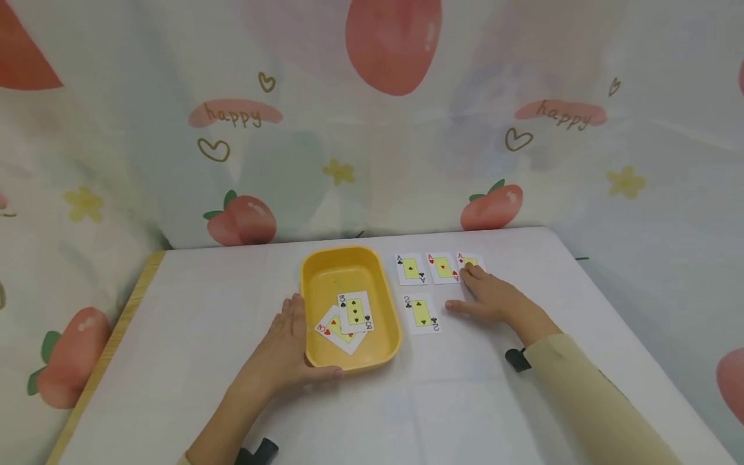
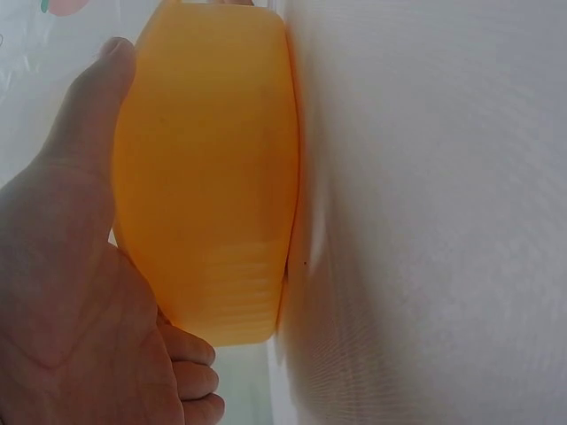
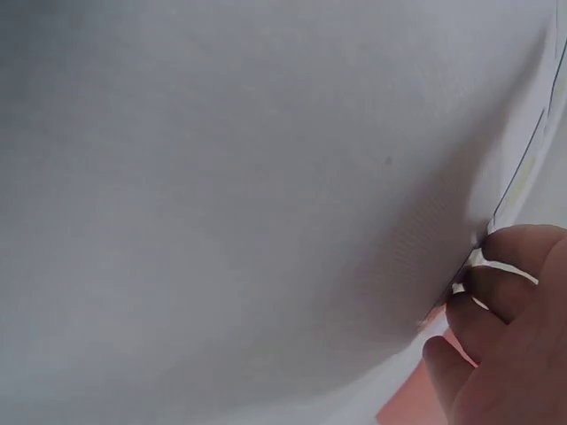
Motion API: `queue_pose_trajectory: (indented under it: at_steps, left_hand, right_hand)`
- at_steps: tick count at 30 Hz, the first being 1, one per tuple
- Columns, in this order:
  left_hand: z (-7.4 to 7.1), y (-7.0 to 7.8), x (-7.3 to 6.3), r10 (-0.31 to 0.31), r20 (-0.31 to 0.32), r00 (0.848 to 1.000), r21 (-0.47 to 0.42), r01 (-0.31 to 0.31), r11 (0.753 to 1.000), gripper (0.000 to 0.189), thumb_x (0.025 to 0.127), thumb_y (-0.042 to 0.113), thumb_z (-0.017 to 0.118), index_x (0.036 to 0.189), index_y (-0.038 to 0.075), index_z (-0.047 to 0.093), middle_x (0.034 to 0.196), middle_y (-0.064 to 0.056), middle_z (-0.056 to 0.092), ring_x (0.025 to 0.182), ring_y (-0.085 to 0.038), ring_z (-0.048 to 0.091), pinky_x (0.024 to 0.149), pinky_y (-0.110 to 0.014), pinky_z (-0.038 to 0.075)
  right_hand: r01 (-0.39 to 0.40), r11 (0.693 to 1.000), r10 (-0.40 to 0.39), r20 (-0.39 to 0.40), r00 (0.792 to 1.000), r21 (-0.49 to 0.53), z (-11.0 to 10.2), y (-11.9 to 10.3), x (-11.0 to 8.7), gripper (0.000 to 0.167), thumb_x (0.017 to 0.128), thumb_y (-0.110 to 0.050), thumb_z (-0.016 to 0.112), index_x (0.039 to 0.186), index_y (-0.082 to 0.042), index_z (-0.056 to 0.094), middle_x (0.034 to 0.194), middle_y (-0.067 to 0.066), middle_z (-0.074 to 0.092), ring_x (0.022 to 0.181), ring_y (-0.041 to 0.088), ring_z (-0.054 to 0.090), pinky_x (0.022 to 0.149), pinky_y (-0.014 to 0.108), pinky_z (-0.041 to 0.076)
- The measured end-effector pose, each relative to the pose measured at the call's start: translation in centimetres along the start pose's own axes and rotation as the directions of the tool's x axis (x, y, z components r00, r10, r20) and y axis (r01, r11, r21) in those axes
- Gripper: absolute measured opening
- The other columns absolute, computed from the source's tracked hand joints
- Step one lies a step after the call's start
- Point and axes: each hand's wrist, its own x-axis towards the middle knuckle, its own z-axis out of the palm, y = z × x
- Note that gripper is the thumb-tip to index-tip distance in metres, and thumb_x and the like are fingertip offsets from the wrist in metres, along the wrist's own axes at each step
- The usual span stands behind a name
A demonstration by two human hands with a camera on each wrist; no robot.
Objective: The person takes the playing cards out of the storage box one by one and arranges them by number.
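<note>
A yellow plastic tray (image 1: pixel 310 265) stands mid-table, with a three of spades (image 1: pixel 355 302) overlapping a tilted hearts card (image 1: pixel 347 346) inside it. My left hand (image 1: pixel 280 352) rests on the tray's near left corner, its straight fingers along the left side and the thumb along the near wall. To the tray's right, a black ace (image 1: pixel 410 279), an ace of hearts (image 1: pixel 444 267) and a red ace (image 1: pixel 472 256) form a row. My right hand (image 1: pixel 496 300) touches the red ace with its fingertips and partly covers it, thumb spread apart. Below the row lies a two of clubs (image 1: pixel 422 314).
A white cloth (image 1: pixel 442 407) covers the table, whose wooden edge (image 1: pixel 110 342) shows at the left. Behind it hangs a printed curtain (image 1: pixel 372 187) with fruit and hearts. Each wrist wears a black strap (image 1: pixel 517 360).
</note>
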Motion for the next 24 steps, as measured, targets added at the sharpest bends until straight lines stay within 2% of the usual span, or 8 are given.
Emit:
queue_pose_trajectory:
  at_steps: [6, 9, 12, 14, 17, 20, 22, 24]
  left_hand:
    - [0.1, 0.0, 0.0, -0.017, 0.017, 1.000, -0.002, 0.017, 1.000, 0.156, 0.056, 0.094, 0.062, 0.157, -0.005, -0.003, 0.166, -0.021, 0.005, 0.155, -0.032, 0.005, 0.124, -0.048, 0.015]
    - [0.0, 0.1, 0.1, -0.023, 0.020, 1.000, -0.002, 0.023, 1.000, 0.156, 0.056, 0.094, 0.062, 0.157, -0.004, -0.004, 0.166, -0.020, 0.004, 0.155, -0.031, 0.005, 0.124, -0.047, 0.015]
    - [-0.2, 0.1, 0.0, -0.022, 0.014, 1.000, -0.004, 0.022, 1.000, 0.155, 0.056, 0.093, 0.063, 0.157, -0.004, -0.003, 0.166, -0.020, 0.004, 0.155, -0.031, 0.005, 0.124, -0.048, 0.015]
    - [-0.2, 0.1, 0.1, -0.020, 0.007, 1.000, -0.003, 0.020, 1.000, 0.154, 0.057, 0.092, 0.064, 0.157, -0.004, -0.002, 0.166, -0.020, 0.004, 0.155, -0.031, 0.005, 0.124, -0.048, 0.015]
    - [-0.2, 0.0, 0.1, -0.012, 0.000, 1.000, 0.002, 0.012, 1.000, 0.154, 0.057, 0.091, 0.065, 0.157, -0.005, -0.002, 0.166, -0.021, 0.005, 0.155, -0.033, 0.006, 0.124, -0.049, 0.016]
    - [-0.1, 0.0, 0.2, -0.010, 0.007, 1.000, 0.011, 0.009, 1.000, 0.153, 0.058, 0.091, 0.065, 0.157, -0.005, -0.002, 0.166, -0.021, 0.004, 0.154, -0.033, 0.005, 0.124, -0.050, 0.016]
    - [-0.2, -0.1, 0.1, 0.003, 0.010, 1.000, 0.010, -0.003, 1.000, 0.152, 0.059, 0.090, 0.065, 0.157, -0.005, -0.002, 0.166, -0.023, 0.004, 0.154, -0.034, 0.005, 0.123, -0.050, 0.016]
    - [-0.3, -0.1, 0.0, 0.008, 0.011, 1.000, 0.013, -0.008, 1.000, 0.151, 0.060, 0.089, 0.066, 0.157, -0.006, -0.002, 0.165, -0.023, 0.004, 0.154, -0.034, 0.005, 0.123, -0.050, 0.017]
  right_hand:
    - [0.074, 0.995, -0.077, -0.058, 0.995, -0.064, -0.8, -0.5, 0.2, 0.116, 0.080, -0.084, 0.049, 0.156, 0.000, 0.026, 0.164, 0.024, 0.018, 0.150, 0.044, 0.018, 0.119, 0.062, 0.018]
    - [0.103, 0.993, -0.108, -0.083, 0.991, -0.062, -1.8, -2.3, -0.6, 0.115, 0.081, -0.083, 0.051, 0.157, -0.001, 0.024, 0.165, 0.022, 0.017, 0.151, 0.041, 0.016, 0.120, 0.061, 0.018]
    - [0.176, 0.983, -0.181, -0.126, 0.975, -0.052, -2.9, -4.9, -1.3, 0.106, 0.085, -0.079, 0.050, 0.158, -0.007, 0.025, 0.166, 0.017, 0.018, 0.152, 0.039, 0.017, 0.120, 0.059, 0.020]
    - [0.259, 0.965, -0.263, -0.168, 0.950, -0.045, -3.6, -6.7, -1.6, 0.095, 0.090, -0.073, 0.051, 0.158, -0.011, 0.028, 0.166, 0.012, 0.020, 0.152, 0.035, 0.020, 0.120, 0.057, 0.023]
    - [0.414, 0.908, -0.417, -0.216, 0.883, -0.063, -4.3, -9.7, -1.6, 0.078, 0.095, -0.061, 0.053, 0.156, -0.016, 0.035, 0.165, 0.007, 0.026, 0.150, 0.030, 0.028, 0.118, 0.053, 0.030]
    - [0.536, 0.840, -0.541, -0.200, 0.817, -0.086, -4.7, -12.5, -1.3, 0.073, 0.094, -0.053, 0.061, 0.154, -0.017, 0.040, 0.162, 0.006, 0.033, 0.146, 0.028, 0.035, 0.116, 0.048, 0.035]
    - [0.571, 0.816, -0.578, -0.150, 0.802, -0.091, -4.6, -14.4, -1.1, 0.075, 0.092, -0.051, 0.065, 0.154, -0.017, 0.041, 0.160, 0.006, 0.035, 0.145, 0.027, 0.037, 0.116, 0.047, 0.037]
    - [0.580, 0.809, -0.587, -0.076, 0.806, -0.092, -4.4, -16.1, -0.8, 0.079, 0.089, -0.051, 0.069, 0.154, -0.019, 0.040, 0.160, 0.005, 0.036, 0.145, 0.026, 0.037, 0.116, 0.046, 0.037]
